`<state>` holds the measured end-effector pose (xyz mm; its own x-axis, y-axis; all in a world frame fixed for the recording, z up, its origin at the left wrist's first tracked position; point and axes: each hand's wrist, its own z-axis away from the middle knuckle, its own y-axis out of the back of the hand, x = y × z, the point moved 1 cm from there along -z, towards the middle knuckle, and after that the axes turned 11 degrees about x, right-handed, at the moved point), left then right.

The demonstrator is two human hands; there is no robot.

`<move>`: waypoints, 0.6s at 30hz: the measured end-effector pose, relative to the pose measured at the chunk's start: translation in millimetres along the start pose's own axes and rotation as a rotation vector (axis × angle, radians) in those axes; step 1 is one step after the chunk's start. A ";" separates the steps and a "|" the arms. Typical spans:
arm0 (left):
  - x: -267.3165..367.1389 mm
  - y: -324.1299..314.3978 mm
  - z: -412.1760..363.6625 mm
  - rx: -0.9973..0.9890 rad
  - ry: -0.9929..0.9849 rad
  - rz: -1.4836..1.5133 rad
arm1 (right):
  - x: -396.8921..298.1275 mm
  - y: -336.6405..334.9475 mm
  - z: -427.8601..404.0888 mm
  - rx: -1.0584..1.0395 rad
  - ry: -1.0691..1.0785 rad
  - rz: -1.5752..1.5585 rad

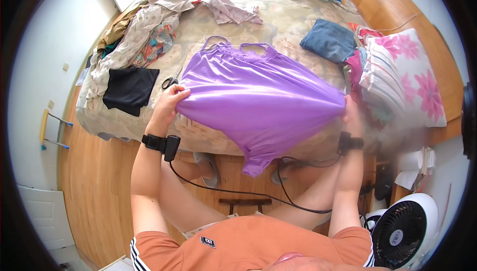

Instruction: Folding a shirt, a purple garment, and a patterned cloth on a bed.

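Observation:
A shiny purple satin camisole-style garment (257, 96) with thin straps and lace at the neckline is stretched sideways over the near edge of the bed. My left hand (169, 101) pinches its left side, and my right hand (351, 110) grips its right side. Its lower part hangs off the bed's edge in a narrow gathered tail. Just beyond my left hand lie scissors (170, 81) with black handles, partly tucked against the garment. Left of them is a folded black cloth (128, 88).
Piled clothes (138, 29) run along the bed's left side. Folded blue denim (328, 40), a striped cloth (384, 73) and a floral pillow (425, 81) lie at the right. A black-and-white fan (400, 233) stands low right. A cable (238, 192) links both wrist straps.

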<state>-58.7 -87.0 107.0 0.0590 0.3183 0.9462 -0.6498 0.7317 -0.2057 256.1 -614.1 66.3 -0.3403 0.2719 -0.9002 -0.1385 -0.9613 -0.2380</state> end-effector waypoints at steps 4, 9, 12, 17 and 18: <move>6.5 10.9 17.0 -0.117 -0.025 -0.615 | 0.9 1.4 9.1 0.204 0.485 0.857; -7.2 36.1 25.1 -0.443 -0.189 -1.002 | 10.0 3.2 18.1 0.192 0.495 1.603; -7.5 49.9 26.2 -0.405 -0.203 -1.260 | 15.5 -0.6 10.1 0.200 0.572 1.487; 1.5 76.4 25.2 0.010 -0.189 -1.706 | 2.9 -46.9 40.8 0.141 0.638 1.363; 1.6 83.9 24.9 0.109 -0.282 -1.751 | 10.3 -53.1 32.0 0.114 0.634 1.316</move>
<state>-132.0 -40.0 97.5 0.5600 -0.8279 0.0320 -0.0191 0.0258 0.9995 230.2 -558.8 81.3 0.1766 -0.8734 -0.4539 -0.1400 -0.4787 0.8667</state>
